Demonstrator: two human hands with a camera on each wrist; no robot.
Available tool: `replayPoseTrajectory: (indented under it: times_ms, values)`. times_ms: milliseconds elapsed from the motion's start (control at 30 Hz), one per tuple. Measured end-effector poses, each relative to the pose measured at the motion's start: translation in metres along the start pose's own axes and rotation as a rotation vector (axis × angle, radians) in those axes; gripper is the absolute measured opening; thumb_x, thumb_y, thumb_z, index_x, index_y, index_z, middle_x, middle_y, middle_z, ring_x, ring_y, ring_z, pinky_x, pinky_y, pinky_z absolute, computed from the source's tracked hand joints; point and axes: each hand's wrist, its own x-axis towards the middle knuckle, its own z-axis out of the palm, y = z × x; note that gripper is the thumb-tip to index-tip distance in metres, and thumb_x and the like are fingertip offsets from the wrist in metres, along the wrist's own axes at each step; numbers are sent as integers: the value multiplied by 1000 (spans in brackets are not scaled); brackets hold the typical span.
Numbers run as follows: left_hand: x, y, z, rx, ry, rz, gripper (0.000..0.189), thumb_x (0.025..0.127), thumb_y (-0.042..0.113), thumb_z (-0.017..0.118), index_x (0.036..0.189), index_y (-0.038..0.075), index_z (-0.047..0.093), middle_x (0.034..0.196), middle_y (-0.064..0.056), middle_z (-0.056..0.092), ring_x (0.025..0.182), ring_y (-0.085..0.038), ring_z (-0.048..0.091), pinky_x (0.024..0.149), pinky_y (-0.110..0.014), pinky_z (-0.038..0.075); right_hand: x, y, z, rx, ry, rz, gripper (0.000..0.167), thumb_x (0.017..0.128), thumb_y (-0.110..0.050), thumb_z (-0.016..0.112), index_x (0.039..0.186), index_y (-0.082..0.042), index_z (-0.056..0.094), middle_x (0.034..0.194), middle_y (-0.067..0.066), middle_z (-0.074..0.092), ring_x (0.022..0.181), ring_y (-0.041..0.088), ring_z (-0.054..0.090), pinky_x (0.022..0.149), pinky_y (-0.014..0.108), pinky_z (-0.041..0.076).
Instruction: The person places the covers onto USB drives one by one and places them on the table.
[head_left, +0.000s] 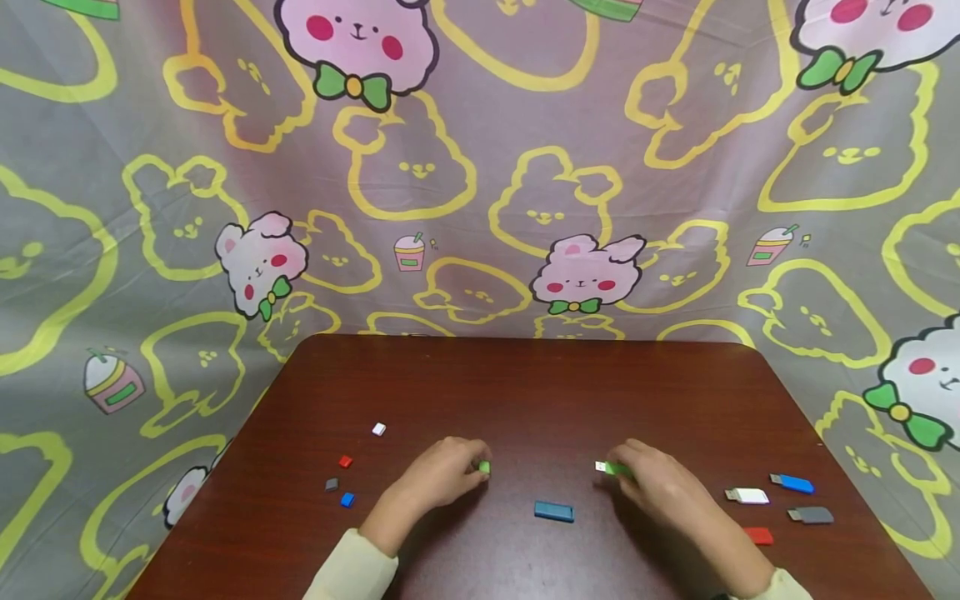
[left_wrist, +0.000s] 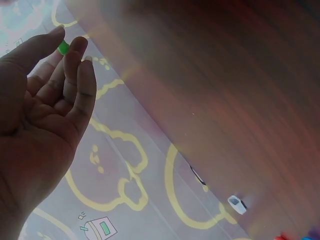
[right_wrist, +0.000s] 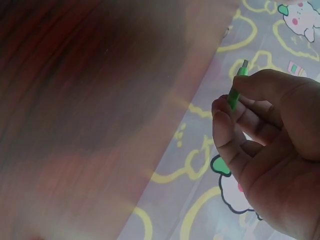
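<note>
Between thumb and fingertips my left hand (head_left: 447,472) pinches a small green USB cap (head_left: 484,467), seen as a green bit (left_wrist: 63,48) in the left wrist view. My right hand (head_left: 654,479) pinches a green USB stick (head_left: 617,469) with its metal plug bare and pointing left toward the cap; in the right wrist view the green stick (right_wrist: 233,97) shows between thumb and fingers. A wide gap separates the two hands. On the table between them, nearer the front, lies a dark teal USB stick (head_left: 554,511).
At the left lie loose caps: white (head_left: 379,429), red (head_left: 345,461), grey (head_left: 332,484) and blue (head_left: 348,500). Uncapped sticks lie at the right: white (head_left: 747,496), blue (head_left: 793,483), grey (head_left: 812,515) and red (head_left: 759,536), the last partly behind my right forearm. A patterned cloth (head_left: 480,183) hangs around the brown table (head_left: 525,383).
</note>
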Motion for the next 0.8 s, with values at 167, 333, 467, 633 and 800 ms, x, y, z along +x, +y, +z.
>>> replayPoseTrajectory:
  times_ms: [167,333,467,633,800]
  values:
    - [2,6,1,14,16,24,10,89,20,78,93,16,70,80,8,67,76,-5,60,70,-25,52,1,-5,1,-5,26,-47,24,78,0,80,97,-11,70,91,-8,62,77,5,59,65,26,53]
    - [7,15,0,18,13,23,7,90,21,76,92,17,71,81,9,67,77,-4,60,69,-24,51,3,-11,2,-11,60,-86,23,77,0,80,96,-10,71,88,-8,60,75,5,58,64,26,53]
    - [11,22,0,19,2,17,7,90,24,75,93,18,71,81,11,65,76,-3,58,67,-22,49,6,-16,3,-12,75,-122,24,76,0,80,96,-10,71,89,-7,60,76,7,59,64,28,52]
    - [15,29,2,14,1,29,6,90,23,75,93,19,71,82,11,64,77,-1,57,67,-21,49,9,-21,4,-1,91,-147,26,75,1,80,98,-9,71,91,-5,61,78,9,61,66,29,54]
    - [18,33,5,15,-7,38,7,91,22,75,95,19,72,84,10,65,79,-2,58,68,-20,49,11,-27,5,6,100,-157,26,76,0,81,98,-9,71,92,-5,62,78,8,61,66,28,54]
